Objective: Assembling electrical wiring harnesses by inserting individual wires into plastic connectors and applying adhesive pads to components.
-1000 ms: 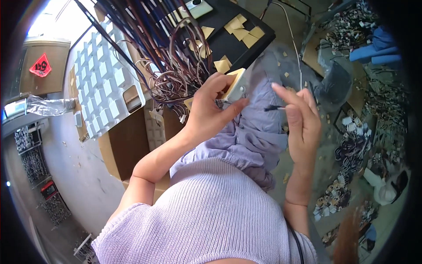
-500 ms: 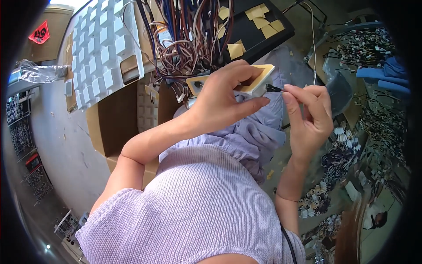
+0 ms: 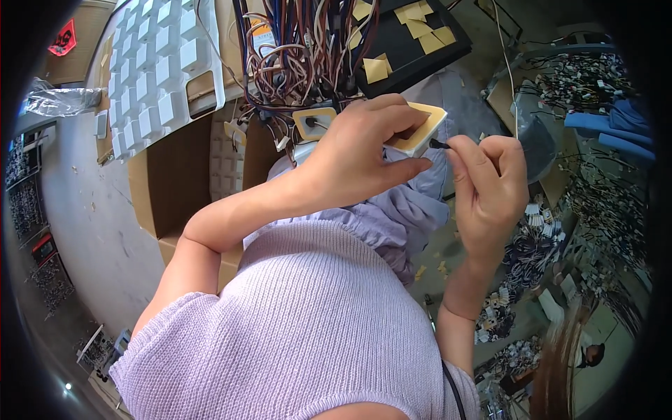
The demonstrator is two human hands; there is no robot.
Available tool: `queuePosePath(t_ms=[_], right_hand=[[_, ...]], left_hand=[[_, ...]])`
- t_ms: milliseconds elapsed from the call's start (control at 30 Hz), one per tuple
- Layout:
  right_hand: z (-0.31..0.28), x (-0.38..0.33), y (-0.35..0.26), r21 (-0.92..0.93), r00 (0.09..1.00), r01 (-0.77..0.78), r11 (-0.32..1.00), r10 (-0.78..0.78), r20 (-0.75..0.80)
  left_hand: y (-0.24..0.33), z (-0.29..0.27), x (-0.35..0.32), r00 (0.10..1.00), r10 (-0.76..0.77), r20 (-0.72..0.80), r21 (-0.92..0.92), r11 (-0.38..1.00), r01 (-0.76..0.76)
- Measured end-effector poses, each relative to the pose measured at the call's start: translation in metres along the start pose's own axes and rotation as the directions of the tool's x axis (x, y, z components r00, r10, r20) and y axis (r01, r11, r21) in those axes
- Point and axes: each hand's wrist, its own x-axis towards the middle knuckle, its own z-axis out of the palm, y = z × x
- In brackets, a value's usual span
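My left hand [image 3: 353, 157] is wrapped round a long white casing with a yellow face [image 3: 434, 120], its thumb beneath the right end. Left of the knuckles, a yellow-rimmed opening shows a small black piece with a wire [image 3: 316, 123]. At the right end of the casing, my right hand [image 3: 491, 185] pinches a small black connector [image 3: 439, 144] between thumb and forefinger. The connector's tip is against or very near the casing's corner; I cannot tell whether it is inside. My left hand hides the casing's middle.
A bundle of brown, white and blue wires [image 3: 301, 66] hangs just beyond my left hand. Behind it lies a black board with yellow pieces [image 3: 420, 49]. A white moulded tray [image 3: 157, 77] and an open cardboard box [image 3: 168, 185] are at left. Heaped cables [image 3: 609, 189] lie at right.
The casing's right end has shifted slightly right, and less of the black connector shows between it and my right fingers. Both hands keep their grips; the whole view has moved a little.
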Motion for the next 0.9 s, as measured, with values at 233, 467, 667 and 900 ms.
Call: queuePosePath(t_ms=[233,467,667,900], right_hand=[[0.000,0.004,0.003,-0.160,0.974,0.219,0.963,-0.204,0.103],[-0.007,-0.002,0.006,-0.277,0.923,0.379,0.883,-0.341,0.176],[-0.017,0.001,0.003,-0.344,0.865,0.487,0.802,-0.390,0.316],[-0.016,0.006,0.005,-0.284,0.832,0.537,0.794,-0.443,0.335]], left_hand=[[-0.001,-0.005,-0.003,1.000,0.011,0.011,0.059,0.998,-0.012],[-0.002,-0.006,0.001,0.977,-0.161,0.138,-0.099,0.979,0.175],[-0.002,-0.003,-0.001,0.978,-0.115,0.175,0.000,0.993,0.117],[0.000,-0.002,0.005,0.975,-0.148,0.164,-0.053,0.986,0.158]])
